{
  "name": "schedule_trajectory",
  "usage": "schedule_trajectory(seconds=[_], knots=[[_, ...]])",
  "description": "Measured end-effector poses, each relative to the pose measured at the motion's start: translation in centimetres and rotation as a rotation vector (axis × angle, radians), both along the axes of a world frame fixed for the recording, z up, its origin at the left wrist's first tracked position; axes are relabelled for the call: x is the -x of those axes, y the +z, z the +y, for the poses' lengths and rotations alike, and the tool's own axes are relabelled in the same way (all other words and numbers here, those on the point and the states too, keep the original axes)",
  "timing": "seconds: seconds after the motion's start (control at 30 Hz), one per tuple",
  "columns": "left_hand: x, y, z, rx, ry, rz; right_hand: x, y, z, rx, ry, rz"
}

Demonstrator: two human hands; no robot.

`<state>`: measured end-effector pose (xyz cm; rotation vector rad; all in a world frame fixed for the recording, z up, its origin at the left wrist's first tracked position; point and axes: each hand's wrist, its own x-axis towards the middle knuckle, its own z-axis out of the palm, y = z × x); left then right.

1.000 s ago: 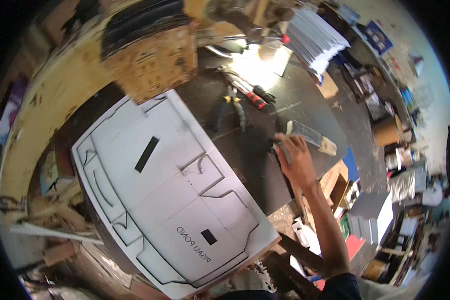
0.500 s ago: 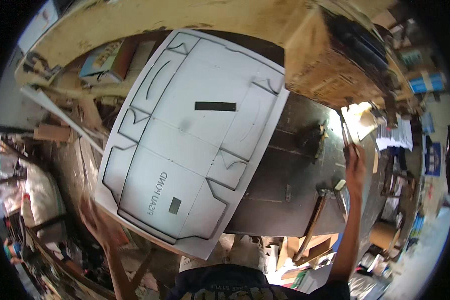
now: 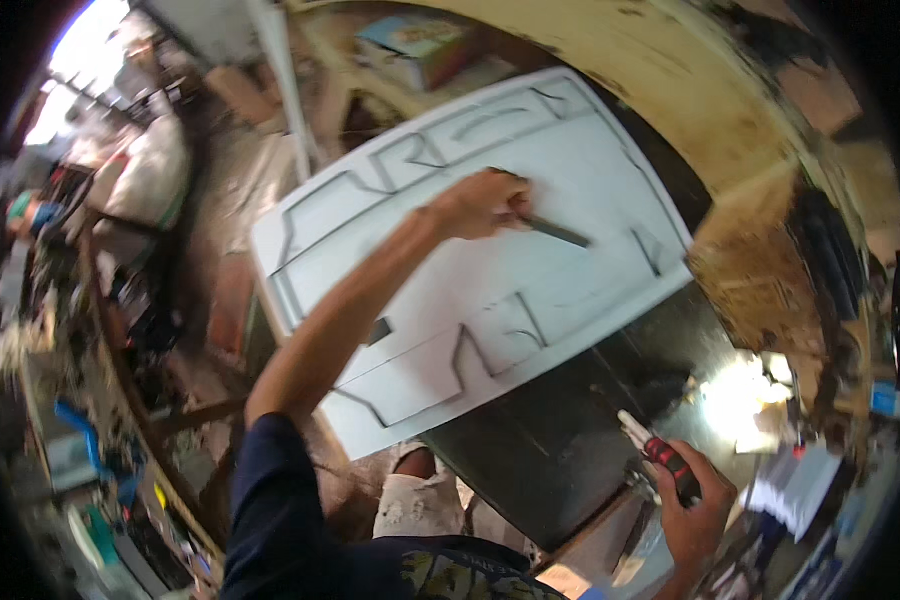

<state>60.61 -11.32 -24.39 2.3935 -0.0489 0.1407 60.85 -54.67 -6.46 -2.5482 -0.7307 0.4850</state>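
Observation:
A large white board (image 3: 440, 290) lies tilted across the dark worktable, with dark curved and angular strips set into it along both long sides. My left hand (image 3: 480, 203) reaches over its middle, fingers closed on the near end of a flat dark strip (image 3: 560, 232). Whether that strip is lifted or still lies on the board, I cannot tell. A small dark rectangle (image 3: 380, 331) sits beside my left forearm. My right hand (image 3: 698, 505) grips a hand tool (image 3: 670, 465) with a red and black handle and a pale, narrow front end, held above the table's right side.
The dark worktable (image 3: 530, 400) extends right of the board. A wooden block (image 3: 755, 265) stands at its far right corner, next to a curved wooden beam (image 3: 670, 70). An open-fronted box (image 3: 415, 50) sits behind the board. Papers (image 3: 795, 485) lie at the right, clutter at the left.
My left hand has moved from the board's near left edge onto the dark strip. My right hand has come nearer with the tool. The whole view has turned, so the board appears rotated clockwise.

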Motion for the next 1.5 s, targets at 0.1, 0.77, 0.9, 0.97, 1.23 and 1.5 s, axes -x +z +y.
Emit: schedule_trajectory(seconds=[0.1, 0.77, 0.9, 0.97, 1.23, 1.5], knots=[[1.9, 3.2, -2.6, 0.255, 0.173, -0.165, -0.7, -1.1, 0.0, -0.195, 0.084, -0.163], [11.2, 1.4, -6.7, 0.204, 0.382, 0.213, -4.4, -9.1, 7.8, -1.493, 0.099, 0.777], [11.3, 1.6, -7.1, 0.127, 0.392, 0.178, -3.3, -8.8, 12.1, -1.429, 0.183, 0.854], [11.1, 1.7, -7.6, 0.055, 0.401, 0.103, -3.2, -9.2, 13.4, -1.439, 0.254, 0.869], [12.6, 1.4, -8.4, 0.094, 0.542, 0.137, 0.9, -9.0, 15.5, -1.267, 0.38, 0.664], [12.0, 1.9, -7.4, 0.073, 0.518, 0.164, 4.5, -8.4, 16.1, -0.964, 0.563, 0.485]])
